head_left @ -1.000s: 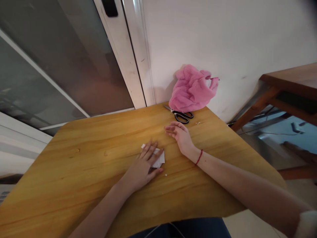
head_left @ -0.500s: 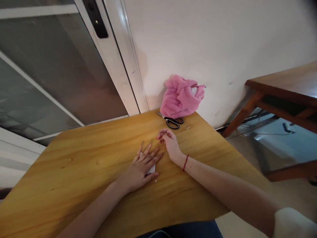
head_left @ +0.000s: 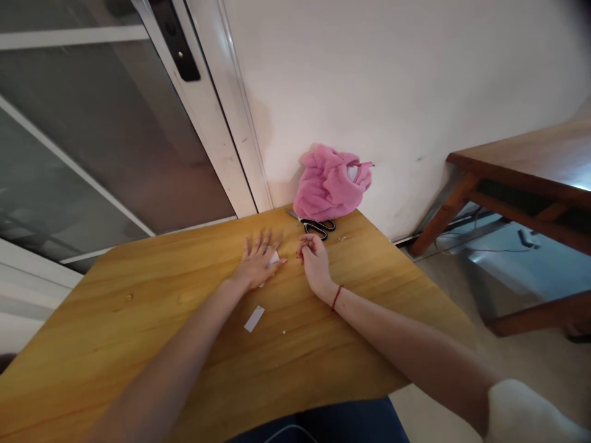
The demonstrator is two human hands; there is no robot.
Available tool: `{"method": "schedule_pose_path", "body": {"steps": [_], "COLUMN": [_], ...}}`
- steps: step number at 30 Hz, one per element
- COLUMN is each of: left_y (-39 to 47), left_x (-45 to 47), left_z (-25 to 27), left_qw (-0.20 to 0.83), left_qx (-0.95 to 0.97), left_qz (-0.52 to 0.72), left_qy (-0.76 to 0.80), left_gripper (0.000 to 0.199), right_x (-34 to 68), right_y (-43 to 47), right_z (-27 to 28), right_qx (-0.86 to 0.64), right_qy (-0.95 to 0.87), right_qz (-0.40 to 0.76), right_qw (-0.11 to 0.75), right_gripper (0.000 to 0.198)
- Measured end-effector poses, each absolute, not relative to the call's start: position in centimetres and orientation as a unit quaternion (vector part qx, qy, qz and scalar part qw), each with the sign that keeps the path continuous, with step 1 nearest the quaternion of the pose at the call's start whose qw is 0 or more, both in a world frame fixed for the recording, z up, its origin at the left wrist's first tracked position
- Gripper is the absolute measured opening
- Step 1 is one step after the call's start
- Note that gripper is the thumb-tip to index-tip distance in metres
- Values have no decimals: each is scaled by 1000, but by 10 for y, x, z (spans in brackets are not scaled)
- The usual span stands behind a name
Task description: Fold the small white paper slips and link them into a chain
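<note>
My left hand point(head_left: 258, 263) lies flat on the table with its fingers spread. Beneath it is a white piece of paper point(head_left: 274, 259), mostly covered by the palm and fingers. Closer to me, a small white rectangular strip point(head_left: 254, 319) rests by itself on the wood, near my left wrist. My right hand point(head_left: 316, 261) is to the right with its side on the table, fingers curled in towards the thumb. Whether anything is between those fingers is hidden. Just beyond it lie scissors point(head_left: 318, 227) with black handles.
A pink fluffy cloth bundle point(head_left: 330, 184) sits at the table's far corner against the wall, partly over the scissors. White crumbs point(head_left: 342, 239) and a tiny white bit point(head_left: 284, 332) dot the wooden table point(head_left: 184, 271). A small yellowish object point(head_left: 129, 297) lies at left.
My left hand has slid away from me and slightly left, with white paper still under it. The white strip on the near side has come into sight. My right hand's fingers have curled in more.
</note>
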State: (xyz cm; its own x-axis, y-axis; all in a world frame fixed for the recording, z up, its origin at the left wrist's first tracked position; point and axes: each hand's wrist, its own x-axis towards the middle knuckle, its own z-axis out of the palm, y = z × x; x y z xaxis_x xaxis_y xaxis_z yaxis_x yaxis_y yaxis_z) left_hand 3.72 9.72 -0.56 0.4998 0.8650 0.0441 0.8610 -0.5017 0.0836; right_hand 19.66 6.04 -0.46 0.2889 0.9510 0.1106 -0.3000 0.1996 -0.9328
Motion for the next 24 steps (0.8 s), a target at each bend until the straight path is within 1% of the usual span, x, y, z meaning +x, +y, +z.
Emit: {"method": "schedule_pose_path", "body": {"steps": [5,9,12,14,17,19,21,24], "left_y": [95,77,50,25,-12,-28,-32,-11], "left_x": [-11,-49,-59,-53,-27,-5,19,48], "left_z": [-6,-6,-3,1,5,5,3,2], "left_qw": [4,-25,-18,5,29,38,49,56], "left_qx": [826,815,822,835,868,887,907,912], "left_qz": [28,10,-4,-6,-13,-10,-4,20], "left_qy": [564,579,570,550,496,460,418,406], "left_gripper": [66,67,64,62,69,67,65,65], "right_x": [200,200,199,198,196,195,195,198], "right_y": [63,64,61,59,56,55,55,56], "right_z": [-7,-9,-8,-6,-6,-7,-8,-8], "right_qx": [-447,-450,-448,-446,-445,-444,-445,-447], "right_qy": [-366,-364,-367,-370,-375,-379,-386,-401], "right_qz": [463,463,464,465,465,462,454,434], "right_qw": [673,671,670,669,668,667,668,672], "right_gripper": [19,19,19,19,19,18,17,16]}}
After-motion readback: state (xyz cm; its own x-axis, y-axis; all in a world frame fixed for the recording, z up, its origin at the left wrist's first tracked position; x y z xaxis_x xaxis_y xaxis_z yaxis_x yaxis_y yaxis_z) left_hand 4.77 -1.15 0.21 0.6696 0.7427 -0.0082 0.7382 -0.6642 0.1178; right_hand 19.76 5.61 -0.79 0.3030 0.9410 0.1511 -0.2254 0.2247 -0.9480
